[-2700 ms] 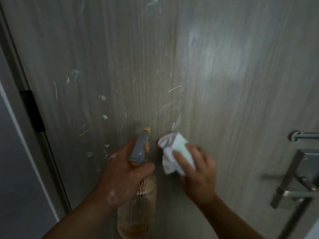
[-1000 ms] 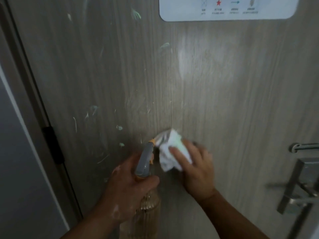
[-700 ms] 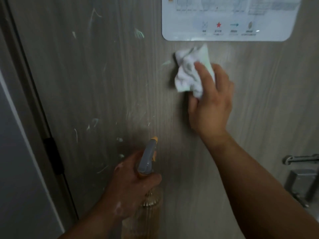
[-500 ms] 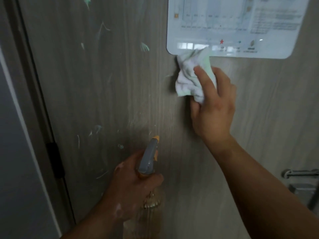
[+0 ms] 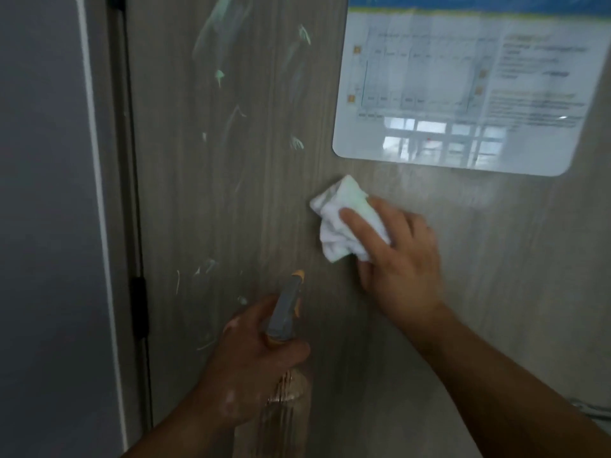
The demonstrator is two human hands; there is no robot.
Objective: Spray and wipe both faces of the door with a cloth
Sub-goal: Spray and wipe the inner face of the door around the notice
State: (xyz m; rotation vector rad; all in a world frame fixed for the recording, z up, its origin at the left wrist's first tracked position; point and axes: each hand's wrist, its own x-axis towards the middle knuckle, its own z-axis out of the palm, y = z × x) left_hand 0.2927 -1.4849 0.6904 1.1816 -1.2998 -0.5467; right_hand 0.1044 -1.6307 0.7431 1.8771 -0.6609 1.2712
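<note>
Cloth (image 5: pixel 344 223) pressed flat-fingered to door (image 5: pixel 496 292) by right hand (image 5: pixel 396 259), below notice (image 5: pixel 463 87), for scrubbing; spray bottle (image 5: pixel 284 312) gripped, fingers wrapped, by left hand (image 5: pixel 251 365), kept ready.

Your right hand (image 5: pixel 400 259) presses crumpled white cloth (image 5: pixel 344 219) on the matt woodgrain door (image 5: pixel 496 276). Above it, a glossy notice (image 5: pixel 463 94). Left hand (image 5: pixel 251 368): clear ribbed plastic bottle (image 5: pixel 281 411).

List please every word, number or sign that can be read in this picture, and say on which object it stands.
Nothing can be read.
Notice on the door: a table and blocks of text, all too blurred to read.
Spray bottle in the left hand: no label shows.
Cloth under the right hand: no print.
</note>
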